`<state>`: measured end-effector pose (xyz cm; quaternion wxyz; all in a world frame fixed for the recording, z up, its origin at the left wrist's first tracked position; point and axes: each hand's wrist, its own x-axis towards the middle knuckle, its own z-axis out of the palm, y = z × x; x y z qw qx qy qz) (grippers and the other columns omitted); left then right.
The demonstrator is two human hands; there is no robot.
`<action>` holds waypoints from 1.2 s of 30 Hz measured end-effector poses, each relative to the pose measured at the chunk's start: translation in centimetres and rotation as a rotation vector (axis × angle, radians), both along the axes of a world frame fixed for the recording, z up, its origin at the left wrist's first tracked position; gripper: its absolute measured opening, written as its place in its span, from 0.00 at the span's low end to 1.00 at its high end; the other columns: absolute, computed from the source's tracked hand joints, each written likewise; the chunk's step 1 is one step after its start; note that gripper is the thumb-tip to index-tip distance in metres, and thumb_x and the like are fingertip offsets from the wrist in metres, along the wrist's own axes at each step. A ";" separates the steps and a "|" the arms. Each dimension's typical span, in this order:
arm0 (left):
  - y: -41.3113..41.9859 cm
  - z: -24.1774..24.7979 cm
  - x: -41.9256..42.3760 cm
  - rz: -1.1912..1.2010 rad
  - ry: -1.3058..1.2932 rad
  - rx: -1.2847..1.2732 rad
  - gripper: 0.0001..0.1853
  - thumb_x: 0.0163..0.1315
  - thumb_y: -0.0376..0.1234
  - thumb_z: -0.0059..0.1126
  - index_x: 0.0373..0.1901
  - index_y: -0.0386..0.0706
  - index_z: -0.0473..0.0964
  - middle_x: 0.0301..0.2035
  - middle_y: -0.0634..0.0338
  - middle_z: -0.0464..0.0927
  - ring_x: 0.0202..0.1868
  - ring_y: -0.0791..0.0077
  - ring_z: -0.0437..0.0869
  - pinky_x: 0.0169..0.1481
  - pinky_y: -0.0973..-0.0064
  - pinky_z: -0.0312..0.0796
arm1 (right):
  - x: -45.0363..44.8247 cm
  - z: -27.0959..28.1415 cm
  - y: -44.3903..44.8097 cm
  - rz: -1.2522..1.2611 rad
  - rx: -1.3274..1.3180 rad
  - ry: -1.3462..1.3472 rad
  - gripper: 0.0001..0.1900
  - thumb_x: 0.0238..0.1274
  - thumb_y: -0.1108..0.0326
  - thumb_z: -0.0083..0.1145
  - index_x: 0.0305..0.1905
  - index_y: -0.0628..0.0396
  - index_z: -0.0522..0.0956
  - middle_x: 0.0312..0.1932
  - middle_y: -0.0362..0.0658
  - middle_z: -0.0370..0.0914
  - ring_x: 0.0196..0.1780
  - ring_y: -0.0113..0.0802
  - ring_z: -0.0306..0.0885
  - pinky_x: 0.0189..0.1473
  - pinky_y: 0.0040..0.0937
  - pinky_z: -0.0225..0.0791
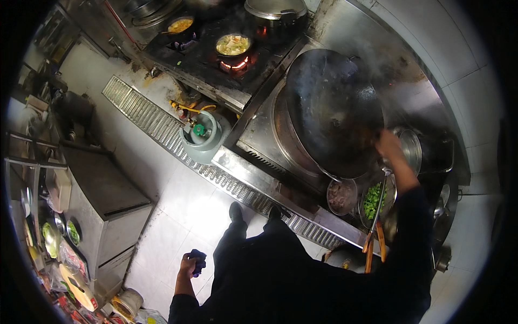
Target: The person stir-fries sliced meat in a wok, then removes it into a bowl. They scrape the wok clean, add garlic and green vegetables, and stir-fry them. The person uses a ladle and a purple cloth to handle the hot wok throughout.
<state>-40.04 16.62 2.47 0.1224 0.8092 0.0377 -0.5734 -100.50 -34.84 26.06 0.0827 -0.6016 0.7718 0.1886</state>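
Observation:
A large black wok (334, 117) stands tilted and smoking on the round burner of the steel range. My right hand (390, 145) is at the wok's right rim; its fingertips are blurred, so whether they grip anything does not show. My left hand (188, 265) hangs low over the floor, closed around a dark blue cloth (198, 262). Below the wok sit a bowl of sliced meat (342, 197) and a strainer of chopped green vegetables (371, 202). Wooden-handled utensils (369, 251) lean across the strainer, their handles towards me. Beside my right hand is a round metal lid or basin (409, 150).
At the top, a black stove (263, 69) has lit flames under a pot of vegetables (233, 44) and a lidded pot (276, 8). A gas cylinder (204, 137) stands by the floor grate (149, 117). A steel cabinet (121, 231) is at the left.

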 end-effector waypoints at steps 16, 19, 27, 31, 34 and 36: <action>5.9 -0.7 0.7 0.121 0.199 -0.050 0.09 0.66 0.32 0.57 0.44 0.40 0.81 0.28 0.53 0.85 0.21 0.64 0.85 0.17 0.69 0.69 | 3.5 -4.5 -2.5 -0.052 -0.091 -0.485 0.27 0.63 0.54 0.67 0.64 0.54 0.79 0.47 0.54 0.87 0.46 0.47 0.89 0.50 0.45 0.81; 6.1 -1.2 0.9 0.127 0.125 0.047 0.09 0.65 0.32 0.55 0.43 0.42 0.82 0.27 0.55 0.84 0.19 0.67 0.83 0.15 0.69 0.66 | 1.8 -2.4 0.9 -0.085 0.071 -0.512 0.28 0.60 0.56 0.71 0.63 0.53 0.80 0.50 0.53 0.87 0.45 0.41 0.89 0.50 0.41 0.81; 2.5 -1.0 0.4 0.001 0.131 -0.044 0.09 0.66 0.31 0.53 0.43 0.40 0.79 0.27 0.53 0.84 0.19 0.66 0.84 0.15 0.70 0.66 | 0.6 -7.6 -5.0 -0.160 -0.108 -0.737 0.29 0.64 0.58 0.68 0.66 0.60 0.76 0.30 0.48 0.83 0.23 0.37 0.79 0.19 0.36 0.69; 2.6 -0.8 0.9 0.065 0.185 -0.043 0.10 0.65 0.30 0.54 0.45 0.37 0.79 0.29 0.53 0.84 0.22 0.65 0.85 0.18 0.68 0.71 | -2.5 -3.8 2.4 -0.198 0.325 -0.833 0.31 0.66 0.63 0.68 0.72 0.57 0.72 0.33 0.44 0.80 0.22 0.26 0.73 0.15 0.30 0.61; 4.7 -1.2 1.5 0.035 0.137 -0.042 0.11 0.64 0.30 0.54 0.46 0.39 0.80 0.28 0.54 0.84 0.21 0.66 0.85 0.18 0.67 0.72 | -3.9 2.7 1.6 -0.301 0.549 -0.754 0.31 0.65 0.59 0.71 0.70 0.56 0.74 0.35 0.39 0.80 0.25 0.25 0.75 0.17 0.22 0.59; 6.2 -1.9 1.7 0.056 0.125 -0.068 0.11 0.64 0.31 0.54 0.44 0.39 0.80 0.28 0.54 0.84 0.20 0.66 0.84 0.18 0.68 0.71 | -1.0 2.8 -2.2 -0.336 0.595 -0.739 0.30 0.65 0.58 0.71 0.69 0.55 0.75 0.34 0.38 0.79 0.25 0.25 0.75 0.18 0.21 0.58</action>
